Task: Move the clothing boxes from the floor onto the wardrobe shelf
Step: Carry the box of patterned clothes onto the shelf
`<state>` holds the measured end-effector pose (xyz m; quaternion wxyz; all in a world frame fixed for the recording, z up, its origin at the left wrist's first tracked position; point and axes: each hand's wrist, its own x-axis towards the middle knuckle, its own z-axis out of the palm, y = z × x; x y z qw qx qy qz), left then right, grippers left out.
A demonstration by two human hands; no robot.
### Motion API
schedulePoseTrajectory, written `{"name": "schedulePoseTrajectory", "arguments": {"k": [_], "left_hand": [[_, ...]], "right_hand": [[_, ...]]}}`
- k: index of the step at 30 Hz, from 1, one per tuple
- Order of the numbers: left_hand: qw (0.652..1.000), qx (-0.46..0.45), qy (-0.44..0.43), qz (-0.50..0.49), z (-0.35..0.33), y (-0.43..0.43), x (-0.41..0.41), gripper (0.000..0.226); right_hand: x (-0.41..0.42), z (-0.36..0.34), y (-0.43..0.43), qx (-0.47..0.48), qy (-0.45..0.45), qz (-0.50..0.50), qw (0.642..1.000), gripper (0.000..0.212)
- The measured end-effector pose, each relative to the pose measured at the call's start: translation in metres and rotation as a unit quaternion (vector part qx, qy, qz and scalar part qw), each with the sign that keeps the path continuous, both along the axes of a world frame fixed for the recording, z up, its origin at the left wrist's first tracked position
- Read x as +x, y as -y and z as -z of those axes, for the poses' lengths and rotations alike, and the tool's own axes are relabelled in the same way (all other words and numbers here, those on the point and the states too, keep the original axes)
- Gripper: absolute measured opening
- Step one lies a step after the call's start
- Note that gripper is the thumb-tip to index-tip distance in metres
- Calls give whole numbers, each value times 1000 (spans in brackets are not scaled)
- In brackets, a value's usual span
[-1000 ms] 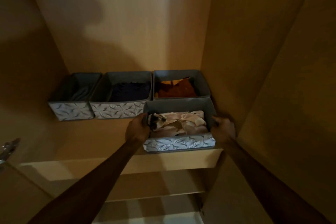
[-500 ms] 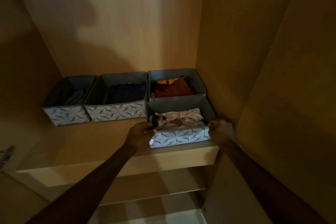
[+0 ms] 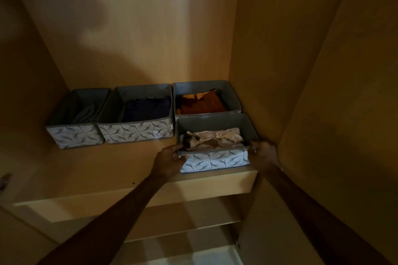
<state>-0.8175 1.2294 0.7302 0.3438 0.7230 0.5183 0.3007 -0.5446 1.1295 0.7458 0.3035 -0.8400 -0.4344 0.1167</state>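
A grey fabric box with a white leaf-patterned front (image 3: 215, 160), holding pale folded clothes, sits on the wooden wardrobe shelf (image 3: 107, 170) at its front right. My left hand (image 3: 169, 161) grips its front left corner and my right hand (image 3: 263, 154) grips its front right corner. Behind it stands a box with orange clothes (image 3: 204, 101). To the left, along the back, are a box with dark blue clothes (image 3: 137, 118) and a box with grey clothes (image 3: 75, 122).
The wardrobe's right side wall (image 3: 269, 71) lies close to my right hand. Lower shelves (image 3: 183, 228) show below the shelf's front edge. The left front part of the shelf is bare wood. A metal fitting (image 3: 4, 180) sticks out at the far left.
The box with pale clothes has slid further back on the shelf, up to the orange box. Both hands have shifted from its sides to its front corners.
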Motion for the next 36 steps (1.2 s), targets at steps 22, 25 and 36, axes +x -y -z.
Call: {"name": "schedulePoseTrajectory", "arguments": {"k": [22,25,36], "left_hand": [[995,-54,81,-20,9,24,-7,44],[992,-35,112,-49,13,43,-14,28],[949,-185,210,-144,75,152,-110,28]], "right_hand": [[-17,12,16,-9,6,-54,998,50],[-36,19,26,37,4,-84,996,44],[-156,86,86,-1,-213,-145,966,25]]}}
